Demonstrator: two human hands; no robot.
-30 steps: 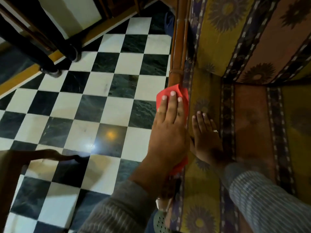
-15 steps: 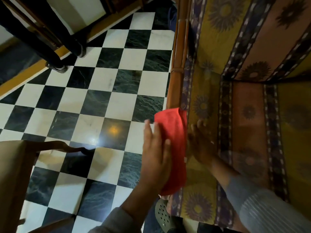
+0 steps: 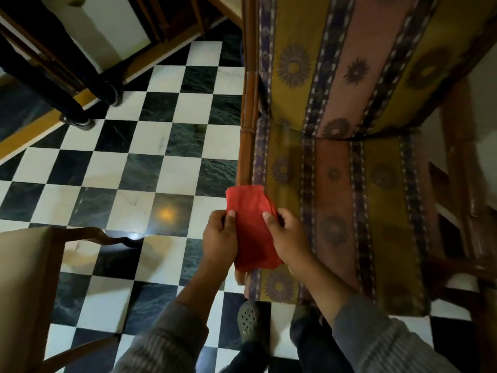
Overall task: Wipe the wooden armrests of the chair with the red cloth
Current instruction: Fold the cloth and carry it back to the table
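The red cloth (image 3: pixel 251 227) is folded and held up between both hands, over the near end of the chair's left wooden armrest (image 3: pixel 246 135). My left hand (image 3: pixel 219 235) pinches its left edge and my right hand (image 3: pixel 289 236) pinches its right edge, thumbs on top. The cloth hides the armrest's front end. The right wooden armrest (image 3: pixel 457 168) runs along the far side of the chair, in shadow. Between the armrests lies the striped, flower-patterned seat cushion (image 3: pixel 341 205), with the backrest cushion (image 3: pixel 349 63) above it.
A black-and-white checkered floor (image 3: pixel 139 162) spreads to the left. Another chair with a tan seat (image 3: pixel 24 278) stands at the lower left. Dark furniture legs (image 3: pixel 80 84) stand at the upper left. My feet, one in a grey clog (image 3: pixel 248 324), are at the chair's front.
The cloth has come off the left armrest. My right hand left the seat cushion and took the cloth's right edge; both hands now hold it up nearer to me.
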